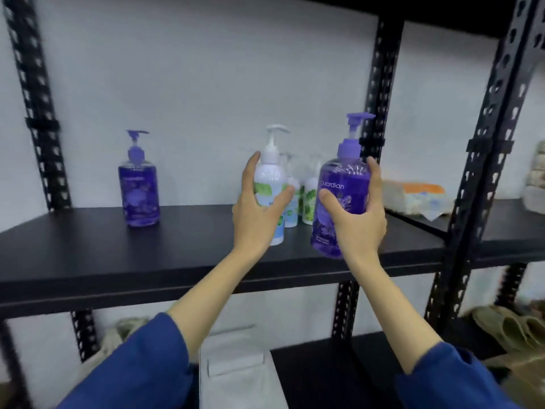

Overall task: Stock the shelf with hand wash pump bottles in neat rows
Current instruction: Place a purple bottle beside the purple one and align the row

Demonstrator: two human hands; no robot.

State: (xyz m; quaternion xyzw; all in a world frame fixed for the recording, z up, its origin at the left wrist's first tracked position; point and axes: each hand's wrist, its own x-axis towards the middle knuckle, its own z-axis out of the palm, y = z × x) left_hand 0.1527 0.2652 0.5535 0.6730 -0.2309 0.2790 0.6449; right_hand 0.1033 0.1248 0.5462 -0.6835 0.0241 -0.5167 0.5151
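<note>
Stocker's right hand [358, 222] grips purple bottle [342, 199], left hand [256, 214] clasps white bottle [272, 184]; set purple upright w/ label front, beside white.

Even, cool indoor light, moderately bright; no hard shadows. Soft sheen on front edge of black shelf [147, 278]. Motion blur throughout, label text smeared. Wide-angle bend bows uprights [501, 113] at frame edges; corners softest.

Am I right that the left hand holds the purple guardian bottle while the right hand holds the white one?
Not quite: the hands are swapped. In the head view the left hand holds the white bottle, while the right hand holds the purple guardian bottle.
</note>
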